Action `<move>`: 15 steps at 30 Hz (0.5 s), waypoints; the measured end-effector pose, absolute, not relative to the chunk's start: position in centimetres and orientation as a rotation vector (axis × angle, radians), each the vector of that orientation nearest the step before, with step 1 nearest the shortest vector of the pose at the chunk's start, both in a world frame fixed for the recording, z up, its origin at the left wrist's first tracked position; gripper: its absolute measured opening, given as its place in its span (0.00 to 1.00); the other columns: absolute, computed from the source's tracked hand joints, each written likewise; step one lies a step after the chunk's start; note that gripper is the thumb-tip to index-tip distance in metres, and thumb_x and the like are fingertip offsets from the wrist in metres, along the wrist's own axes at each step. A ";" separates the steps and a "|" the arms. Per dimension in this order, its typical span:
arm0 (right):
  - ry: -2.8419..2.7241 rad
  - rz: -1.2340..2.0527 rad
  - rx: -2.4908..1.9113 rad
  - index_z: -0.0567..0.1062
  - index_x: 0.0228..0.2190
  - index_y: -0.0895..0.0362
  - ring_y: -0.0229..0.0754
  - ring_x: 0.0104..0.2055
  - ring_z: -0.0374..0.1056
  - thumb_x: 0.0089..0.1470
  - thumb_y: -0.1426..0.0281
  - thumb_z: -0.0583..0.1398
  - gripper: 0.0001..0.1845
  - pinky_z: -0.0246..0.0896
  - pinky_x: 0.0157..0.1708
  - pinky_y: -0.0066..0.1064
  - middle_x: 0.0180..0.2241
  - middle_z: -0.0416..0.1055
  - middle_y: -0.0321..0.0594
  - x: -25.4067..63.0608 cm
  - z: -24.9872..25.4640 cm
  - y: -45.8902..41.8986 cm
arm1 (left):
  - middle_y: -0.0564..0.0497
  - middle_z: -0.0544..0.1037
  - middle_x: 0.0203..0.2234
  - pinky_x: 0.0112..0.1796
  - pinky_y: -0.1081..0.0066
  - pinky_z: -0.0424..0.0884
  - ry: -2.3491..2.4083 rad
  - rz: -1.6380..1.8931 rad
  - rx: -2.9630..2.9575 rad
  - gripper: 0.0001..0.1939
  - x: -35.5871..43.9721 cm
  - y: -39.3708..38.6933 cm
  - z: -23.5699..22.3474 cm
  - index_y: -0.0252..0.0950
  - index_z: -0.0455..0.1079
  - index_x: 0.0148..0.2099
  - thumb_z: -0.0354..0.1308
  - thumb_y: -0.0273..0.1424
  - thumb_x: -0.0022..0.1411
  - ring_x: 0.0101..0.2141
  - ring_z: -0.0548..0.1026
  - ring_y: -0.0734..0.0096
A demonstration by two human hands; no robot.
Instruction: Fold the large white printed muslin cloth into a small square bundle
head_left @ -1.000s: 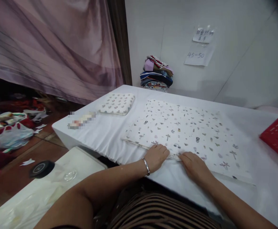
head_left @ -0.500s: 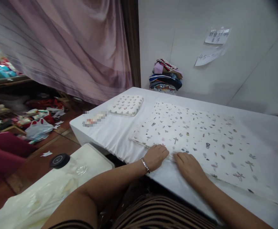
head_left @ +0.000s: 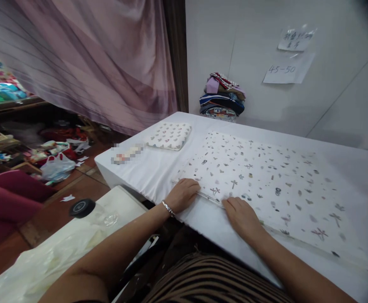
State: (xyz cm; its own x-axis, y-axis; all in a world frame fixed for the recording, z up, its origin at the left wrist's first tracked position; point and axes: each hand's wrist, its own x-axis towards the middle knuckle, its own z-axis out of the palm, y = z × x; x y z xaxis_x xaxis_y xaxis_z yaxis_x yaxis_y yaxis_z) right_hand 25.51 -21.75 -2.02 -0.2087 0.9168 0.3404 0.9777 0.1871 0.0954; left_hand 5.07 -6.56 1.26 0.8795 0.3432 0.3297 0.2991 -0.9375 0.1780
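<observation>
Resting curled left hand and right hand on the near edge of the palm-print cloth, spread flat on the white-draped bench ahead of both hands, with a folded patterned cloth beyond the left hand. Cannot tell whether pinching the edge.

The white-covered table bears a flat printed cloth, a smaller folded cloth and a blurred item.

A mauve curtain hangs beside a pale, seamed wall.
</observation>
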 end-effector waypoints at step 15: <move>-2.213 -0.405 -1.802 0.70 0.41 0.60 0.45 0.37 0.61 0.51 0.81 0.52 0.15 0.56 0.36 0.34 0.35 0.68 0.45 25.6 -2.2 -21.7 | 0.48 0.72 0.40 0.42 0.66 0.66 0.399 0.424 3.041 0.11 4.9 -4.8 1.4 0.37 0.68 0.44 0.48 0.32 0.63 0.42 0.68 0.68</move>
